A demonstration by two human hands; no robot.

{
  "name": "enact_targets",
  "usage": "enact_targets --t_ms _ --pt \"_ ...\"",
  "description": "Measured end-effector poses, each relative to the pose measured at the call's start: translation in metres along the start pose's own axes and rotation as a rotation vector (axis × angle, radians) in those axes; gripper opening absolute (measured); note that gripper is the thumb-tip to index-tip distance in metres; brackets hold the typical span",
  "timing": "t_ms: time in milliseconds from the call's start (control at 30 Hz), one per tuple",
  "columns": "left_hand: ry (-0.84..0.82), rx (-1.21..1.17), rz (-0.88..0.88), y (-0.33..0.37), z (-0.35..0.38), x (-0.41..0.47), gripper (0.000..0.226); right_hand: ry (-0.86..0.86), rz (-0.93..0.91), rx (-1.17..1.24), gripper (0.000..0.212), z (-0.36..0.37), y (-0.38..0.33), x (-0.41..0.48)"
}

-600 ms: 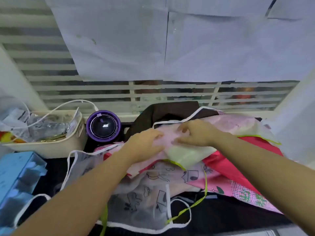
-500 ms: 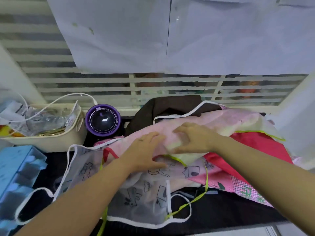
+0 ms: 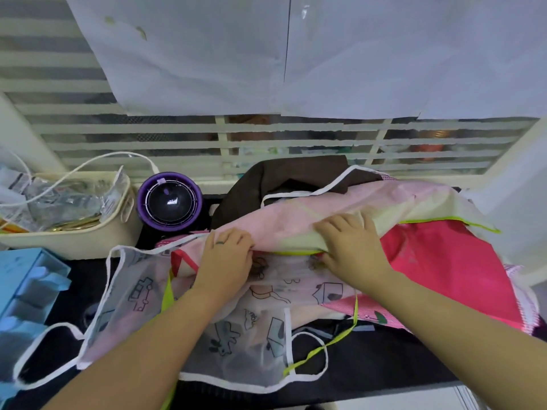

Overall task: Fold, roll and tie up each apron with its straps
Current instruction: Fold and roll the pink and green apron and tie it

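The task looks to be at an early stage: no apron in view is rolled or tied yet, and the one in hand seems only partly folded

The left hand grips the near edge of the pale pink apron, fingers curled into the cloth. The right hand holds the same edge just beside it, fingers laid over the top and thumb tucked under the fold. The apron lies as a long, loose band running from the left hand past the right hand and out beyond it. It has a pale yellow panel with lime-green trim at the far right end. The cloth is thin, soft and creased.

Its rolling and tying are still to do. A lime strap trails loose below the right hand, nearer the person, and a white strap loops just beyond the hands.

Under both hands lies a sheer white apron with cartoon drawings, spread flat with its straps loose. A bright pink apron lies in a heap to the right of the right hand. Both appear untouched, so most of the work remains. All of it lies on a black surface
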State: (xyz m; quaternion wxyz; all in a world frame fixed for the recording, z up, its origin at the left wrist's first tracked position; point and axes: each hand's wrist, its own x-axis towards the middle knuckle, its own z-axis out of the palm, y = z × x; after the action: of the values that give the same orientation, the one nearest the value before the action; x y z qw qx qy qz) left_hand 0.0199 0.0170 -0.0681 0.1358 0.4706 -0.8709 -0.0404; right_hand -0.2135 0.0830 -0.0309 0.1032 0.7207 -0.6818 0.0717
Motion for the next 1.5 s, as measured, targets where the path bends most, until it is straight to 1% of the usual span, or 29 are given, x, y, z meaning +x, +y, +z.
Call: enact_targets --t_ms 67,167,233,300,367,400,467,533,567,600,700,767,833,933,1000,1033,1067,1133,1167,1200,1233,1300,1333,1400,1433,1500 --pt "0.087 -0.014 -0.009 -0.001 -0.011 0.006 0.033 0.033 0.087 -0.005 0.052 -0.008 0.014 0.006" --pt "0.221 -0.115 -0.037 0.002 -0.041 0.023 0.028 0.068 0.219 -0.013 0.044 -0.029 0.028 0.020" --pt "0.247 -0.213 -0.096 0.007 -0.073 0.037 0.023 0.089 0.298 0.027 0.033 -0.050 0.036 0.034" --pt "0.232 -0.297 -0.171 0.008 -0.103 0.048 0.018 0.112 0.355 0.215 0.025 -0.071 0.042 0.051" --pt "0.293 -0.332 -0.132 0.007 -0.133 0.057 0.017 0.138 0.371 0.493 0.027 -0.095 0.044 0.070" --pt "0.345 -0.333 -0.097 0.006 -0.148 0.062 0.018 0.164 0.356 0.584 0.029 -0.110 0.044 0.081" --pt "0.433 -0.292 -0.047 0.006 -0.179 0.069 0.021 0.214 0.334 0.666 0.027 -0.139 0.041 0.100" --pt "0.472 -0.225 -0.026 0.005 -0.213 0.076 0.037 0.288 0.281 0.699 0.017 -0.173 0.036 0.114" --pt "0.482 -0.194 -0.028 0.004 -0.227 0.080 0.045 0.332 0.236 0.705 0.021 -0.190 0.032 0.119" --pt "0.504 -0.172 -0.015 0.001 -0.243 0.085 0.049 0.374 0.195 0.709 0.026 -0.208 0.029 0.127" --pt "0.570 -0.098 0.053 -0.010 -0.280 0.102 0.036 0.442 0.105 0.644 0.023 -0.254 0.020 0.146" --pt "0.623 -0.037 0.041 -0.015 -0.307 0.113 0.032 0.459 0.059 0.573 0.017 -0.284 0.016 0.158" --pt "0.702 0.009 0.035 -0.015 -0.340 0.124 0.027 0.458 -0.003 0.534 0.008 -0.317 0.010 0.166" --pt "0.834 0.050 0.046 -0.012 -0.394 0.134 0.021 0.431 -0.062 0.485 0.025 -0.362 0.002 0.173" --pt "0.919 0.067 0.053 -0.009 -0.428 0.138 0.018 0.423 -0.050 0.506 0.029 -0.390 -0.004 0.173" --pt "0.955 0.074 0.046 -0.006 -0.445 0.140 0.017 0.398 -0.026 0.574 0.031 -0.402 -0.007 0.171" --pt "0.983 0.075 0.034 -0.003 -0.458 0.142 0.017 0.328 0.001 0.714 0.033 -0.411 -0.009 0.169" --pt "1.017 0.049 0.016 0.002 -0.476 0.146 0.017 0.062 0.028 1.154 0.033 -0.423 -0.013 0.167" --pt "1.004 0.040 0.020 0.001 -0.478 0.151 0.016 -0.054 0.028 1.345 0.033 -0.424 -0.014 0.165" --pt "0.957 0.051 0.015 -0.003 -0.474 0.156 0.016 -0.132 0.023 1.471 0.034 -0.422 -0.015 0.164" --pt "0.875 0.073 -0.002 -0.010 -0.464 0.162 0.017 -0.179 0.024 1.546 0.036 -0.416 -0.016 0.163" --pt "0.643 0.099 -0.075 -0.023 -0.432 0.171 0.022 -0.228 0.060 1.630 0.043 -0.397 -0.018 0.165" --pt "0.516 0.086 -0.113 -0.029 -0.411 0.172 0.029 -0.245 0.095 1.655 0.045 -0.384 -0.020 0.165" --pt "0.330 -0.039 -0.135 -0.032 -0.372 0.162 0.045 -0.243 0.185 1.694 0.046 -0.356 -0.020 0.170" --pt "0.283 -0.137 -0.111 -0.030 -0.357 0.154 0.049 -0.222 0.230 1.717 0.048 -0.344 -0.020 0.172" --pt "0.254 -0.374 -0.044 -0.022 -0.335 0.132 0.048 -0.179 0.290 1.770 0.047 -0.323 -0.019 0.176"
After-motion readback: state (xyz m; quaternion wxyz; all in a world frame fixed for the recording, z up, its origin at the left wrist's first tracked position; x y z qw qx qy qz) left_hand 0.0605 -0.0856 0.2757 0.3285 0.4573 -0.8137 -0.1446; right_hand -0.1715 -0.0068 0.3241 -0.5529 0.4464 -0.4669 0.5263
